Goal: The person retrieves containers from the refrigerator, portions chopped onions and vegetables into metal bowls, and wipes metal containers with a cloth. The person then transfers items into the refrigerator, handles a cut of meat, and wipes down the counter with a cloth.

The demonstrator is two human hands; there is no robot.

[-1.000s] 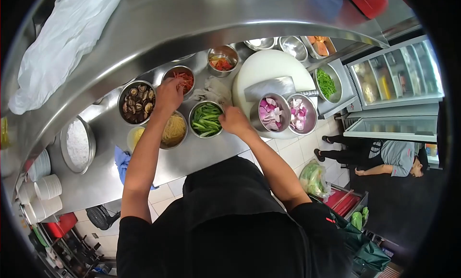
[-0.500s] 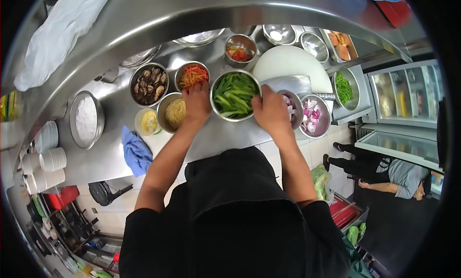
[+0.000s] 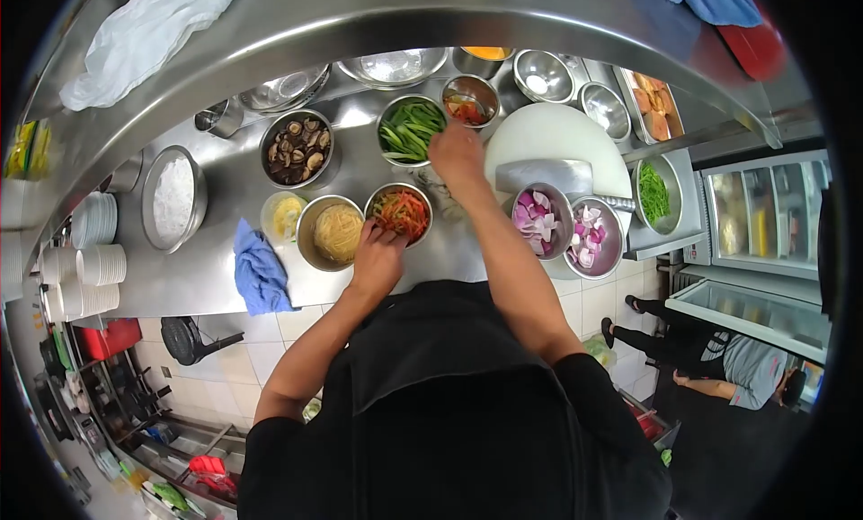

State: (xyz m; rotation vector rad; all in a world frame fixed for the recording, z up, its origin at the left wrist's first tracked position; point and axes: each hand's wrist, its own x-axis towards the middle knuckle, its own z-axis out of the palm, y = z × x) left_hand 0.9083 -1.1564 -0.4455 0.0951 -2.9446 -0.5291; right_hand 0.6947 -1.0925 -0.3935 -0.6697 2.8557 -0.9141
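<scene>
Neighbouring the noodles [image 3: 340,234], the shredded-vegetable bowl [image 3: 430,222] is pinched by left-hand fingers [image 3: 384,239], the green-vegetable bowl [image 3: 406,163] by right-hand fingers [image 3: 440,149].

Cannot read any text, brand, number or sign. Can make out only blurred colours on yellow packets [image 3: 29,150] and pale, illegible marks on a co-worker [image 3: 751,367].

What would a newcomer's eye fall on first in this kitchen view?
Perhaps the bowl of bright greens, upper centre on the steel counter, with the right hand at its rim. Below it in view, the left hand is at a bowl of red and orange strips. Further right, a cleaver lies on a round white board.
</scene>
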